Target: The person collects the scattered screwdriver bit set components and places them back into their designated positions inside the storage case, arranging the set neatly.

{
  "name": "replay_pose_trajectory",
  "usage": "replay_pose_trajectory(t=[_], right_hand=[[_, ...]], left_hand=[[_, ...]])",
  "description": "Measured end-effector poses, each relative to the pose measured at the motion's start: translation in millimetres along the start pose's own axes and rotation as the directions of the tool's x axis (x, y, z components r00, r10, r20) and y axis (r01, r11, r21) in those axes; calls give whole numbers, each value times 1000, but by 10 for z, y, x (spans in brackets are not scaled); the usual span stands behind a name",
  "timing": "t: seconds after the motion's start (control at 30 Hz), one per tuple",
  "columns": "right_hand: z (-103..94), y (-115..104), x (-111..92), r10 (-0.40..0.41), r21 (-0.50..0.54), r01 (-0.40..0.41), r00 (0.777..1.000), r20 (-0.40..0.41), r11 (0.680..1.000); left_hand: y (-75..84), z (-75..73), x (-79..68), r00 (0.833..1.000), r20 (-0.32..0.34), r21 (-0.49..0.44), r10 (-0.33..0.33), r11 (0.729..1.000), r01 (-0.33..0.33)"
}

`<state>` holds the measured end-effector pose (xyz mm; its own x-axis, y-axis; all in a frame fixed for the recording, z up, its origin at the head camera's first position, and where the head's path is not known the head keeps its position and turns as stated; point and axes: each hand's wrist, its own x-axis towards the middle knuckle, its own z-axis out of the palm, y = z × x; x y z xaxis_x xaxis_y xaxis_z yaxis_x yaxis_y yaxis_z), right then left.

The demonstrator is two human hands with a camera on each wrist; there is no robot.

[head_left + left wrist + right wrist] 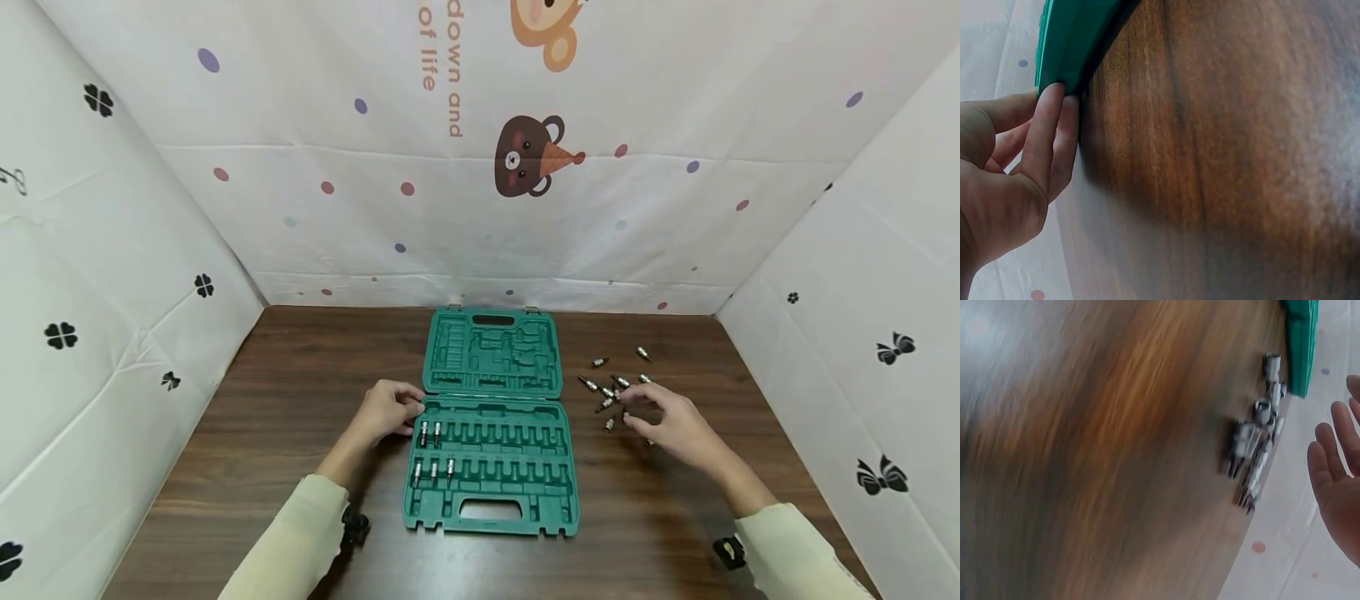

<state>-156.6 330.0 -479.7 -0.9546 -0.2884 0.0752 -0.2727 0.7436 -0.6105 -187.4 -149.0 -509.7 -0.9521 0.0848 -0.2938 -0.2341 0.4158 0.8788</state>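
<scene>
A dark wood-grain worktop (pixel 315 358) meets a creased white back wall (pixel 285 92) printed with coloured dots (pixel 407 189), sideways lettering (pixel 454 79) and a brown bear (pixel 512 133). White side walls flank it — black clovers (pixel 61 336) left, black bows (pixel 881 475) right — and pale light glints off the worktop's near part.

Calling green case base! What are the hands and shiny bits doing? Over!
Left hand holds green case by its edge. Right hand, thumb and finger apart, at loose bits. Five seated bits in case. Loose bits lie jumbled, close together.
</scene>
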Motion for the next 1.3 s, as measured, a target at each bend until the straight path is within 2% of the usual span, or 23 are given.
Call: replay_pose_trajectory(t=[0.23, 0.43, 0.77, 0.97, 1.07, 1.3], right_hand=[[-81, 111, -22, 0, -60, -1, 1000, -10, 998], [-96, 236, -93, -37, -113, 33, 999, -37, 993], [-82, 450, -182, -23, -149, 24, 1000, 2, 989], [-46, 545, -195, -83, -117, 85, 996, 29, 989], [-29, 576, -192, -109, -152, 114, 993, 38, 982], [-10, 604, -191, -114, -229, 123, 992, 56, 965]], left_hand=[[0, 8, -7, 1000, 9, -12, -1, 1000, 1], [-15, 13, 4, 1000, 9, -14, -1, 1000, 1], [-9, 2, 10, 1000, 0, -10, -1, 1000, 1], [4, -1, -3, 1000, -2, 1, 5, 1000, -5], [7, -1, -2, 1000, 4, -1, 4, 1000, -4], [3, -8, 0, 1000, 21, -6, 6, 1000, -6]])
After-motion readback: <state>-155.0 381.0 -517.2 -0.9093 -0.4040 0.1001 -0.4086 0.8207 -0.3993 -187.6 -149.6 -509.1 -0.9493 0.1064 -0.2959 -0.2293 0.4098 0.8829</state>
